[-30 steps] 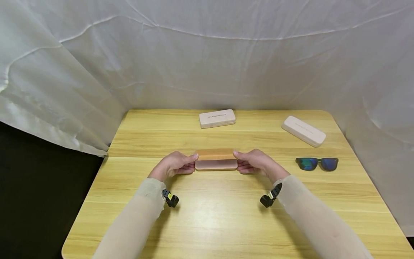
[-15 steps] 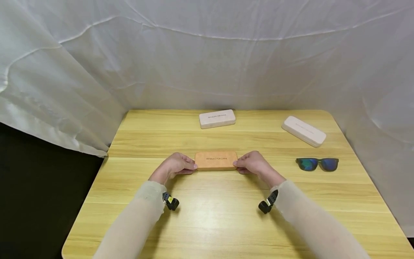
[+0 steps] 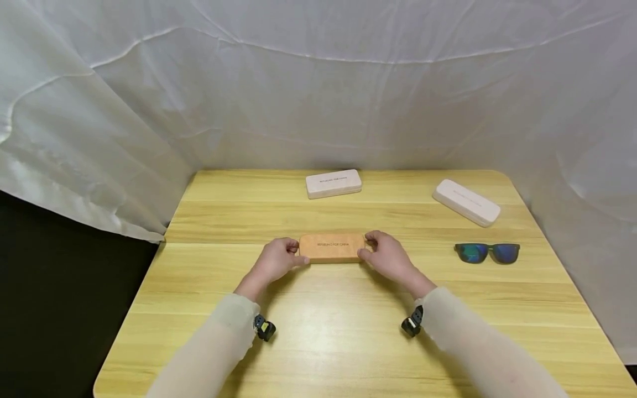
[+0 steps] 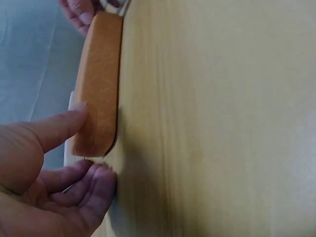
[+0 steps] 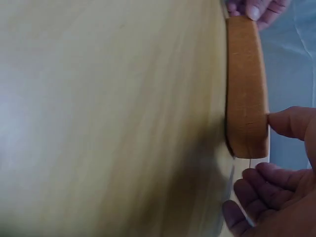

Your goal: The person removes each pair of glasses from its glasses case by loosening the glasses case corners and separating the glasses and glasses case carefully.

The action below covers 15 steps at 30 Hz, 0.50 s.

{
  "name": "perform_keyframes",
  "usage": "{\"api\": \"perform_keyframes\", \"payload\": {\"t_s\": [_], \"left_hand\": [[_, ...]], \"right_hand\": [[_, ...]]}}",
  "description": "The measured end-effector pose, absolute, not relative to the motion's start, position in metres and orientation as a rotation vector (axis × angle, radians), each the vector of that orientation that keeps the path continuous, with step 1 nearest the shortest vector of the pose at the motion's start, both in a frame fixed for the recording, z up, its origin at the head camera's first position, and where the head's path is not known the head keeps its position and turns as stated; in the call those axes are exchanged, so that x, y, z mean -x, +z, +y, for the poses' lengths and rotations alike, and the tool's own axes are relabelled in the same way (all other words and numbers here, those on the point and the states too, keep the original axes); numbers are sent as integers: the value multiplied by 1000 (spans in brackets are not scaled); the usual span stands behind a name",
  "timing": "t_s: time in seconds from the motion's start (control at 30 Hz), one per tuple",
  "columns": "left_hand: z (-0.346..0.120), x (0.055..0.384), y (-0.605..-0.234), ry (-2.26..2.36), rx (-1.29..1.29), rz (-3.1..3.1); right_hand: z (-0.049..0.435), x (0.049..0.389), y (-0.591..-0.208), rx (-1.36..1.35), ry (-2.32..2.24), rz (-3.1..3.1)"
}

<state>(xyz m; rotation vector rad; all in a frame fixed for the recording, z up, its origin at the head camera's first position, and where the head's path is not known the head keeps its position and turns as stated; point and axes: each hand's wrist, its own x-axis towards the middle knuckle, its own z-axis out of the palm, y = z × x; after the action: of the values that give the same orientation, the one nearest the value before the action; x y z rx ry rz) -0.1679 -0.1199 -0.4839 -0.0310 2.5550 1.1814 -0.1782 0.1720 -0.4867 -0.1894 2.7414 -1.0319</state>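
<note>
An orange glasses case (image 3: 332, 247) lies on the table with its lid down and its lettered top facing up. My left hand (image 3: 278, 258) is around its left end. In the left wrist view, the thumb (image 4: 66, 126) touches the case and the curled fingers (image 4: 81, 190) sit by the end. My right hand (image 3: 388, 257) is at the right end. The right wrist view has its thumb (image 5: 289, 121) against the case edge, and its bent fingers (image 5: 264, 192) appear slightly off the end. The inside of the case is hidden.
Behind the orange case lies a pale glasses case (image 3: 333, 183). Another pale case (image 3: 466, 202) rests slantwise at the back right. Dark sunglasses (image 3: 487, 252) with blue-green lenses are to the right. A light curtain (image 3: 318, 99) hangs along the table's (image 3: 328, 342) back edge.
The orange case's lid, partly raised a second ago, came down and the case is closed. Both hands have since shifted their fingers around its ends, the thumbs now at the front corners.
</note>
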Motion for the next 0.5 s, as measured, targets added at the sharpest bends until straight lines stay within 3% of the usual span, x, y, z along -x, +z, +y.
{"api": "perform_keyframes", "payload": {"t_s": [0.2,0.5], "left_hand": [[-109,163,-484,1030,-30,2727],[-97,153,-495,690,-333,3000]], "right_hand": [[173,171,-497,444,-893,2883],[173,164,-509,730,-527,3055]]}}
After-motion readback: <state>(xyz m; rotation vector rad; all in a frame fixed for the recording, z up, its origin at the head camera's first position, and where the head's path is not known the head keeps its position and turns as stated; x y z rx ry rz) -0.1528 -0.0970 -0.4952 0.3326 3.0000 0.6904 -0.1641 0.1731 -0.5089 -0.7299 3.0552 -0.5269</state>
